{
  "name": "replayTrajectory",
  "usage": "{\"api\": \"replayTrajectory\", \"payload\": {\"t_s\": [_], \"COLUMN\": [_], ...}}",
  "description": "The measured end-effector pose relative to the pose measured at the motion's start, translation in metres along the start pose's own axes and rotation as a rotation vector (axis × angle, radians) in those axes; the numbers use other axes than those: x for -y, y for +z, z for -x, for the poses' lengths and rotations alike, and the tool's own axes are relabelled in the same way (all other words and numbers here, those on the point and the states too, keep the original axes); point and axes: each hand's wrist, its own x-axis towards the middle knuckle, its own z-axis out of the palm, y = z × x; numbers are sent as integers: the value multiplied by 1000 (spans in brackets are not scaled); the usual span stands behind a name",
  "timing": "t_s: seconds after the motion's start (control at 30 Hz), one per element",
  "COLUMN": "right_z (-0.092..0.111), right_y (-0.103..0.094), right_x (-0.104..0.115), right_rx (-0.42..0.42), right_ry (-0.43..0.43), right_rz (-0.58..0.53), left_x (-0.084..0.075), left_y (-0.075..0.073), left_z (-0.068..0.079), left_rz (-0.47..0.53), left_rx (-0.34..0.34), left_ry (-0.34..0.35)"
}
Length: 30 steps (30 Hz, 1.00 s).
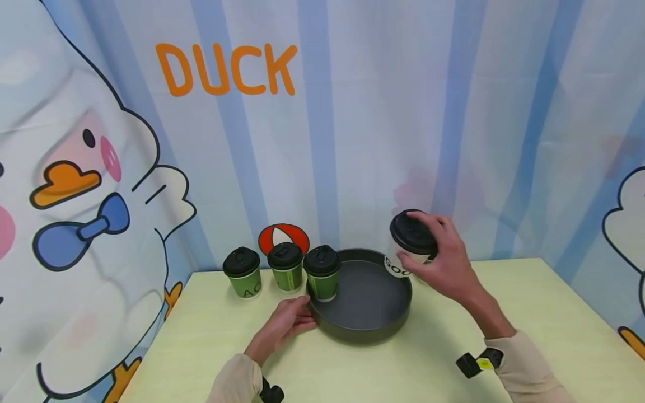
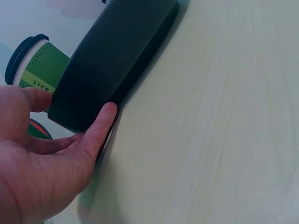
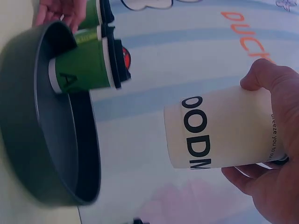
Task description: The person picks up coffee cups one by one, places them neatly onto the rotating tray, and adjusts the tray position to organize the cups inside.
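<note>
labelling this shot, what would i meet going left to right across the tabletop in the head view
leftmost green cup, middle green cup, green cup standing in the pan (dark pan), white cup with black lid, right hand

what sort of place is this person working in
Probably an indoor tabletop set-up staged for recording: a pale table against a striped, cloth-like backdrop printed with cartoon figures, and small black wrist devices on the person.
</note>
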Motion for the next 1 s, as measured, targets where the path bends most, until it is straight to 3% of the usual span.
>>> {"api": "replayTrajectory", "payload": {"t_s": [0.3, 0.47, 1.0], "right_z": [5, 10, 36], "right_y": [51, 73, 122], "right_x": [18, 22, 17], "right_rx": [122, 182, 297], "right_ry": [-23, -18, 8], "right_rz": [-93, -137, -135], "left_x": [0, 0, 3], "left_y": [-2, -1, -2], "left_z": [1, 0, -4], "left_rz": [-1, -14, -21], "left_rx": [25, -3, -8], "left_ry": [24, 3, 6]}}
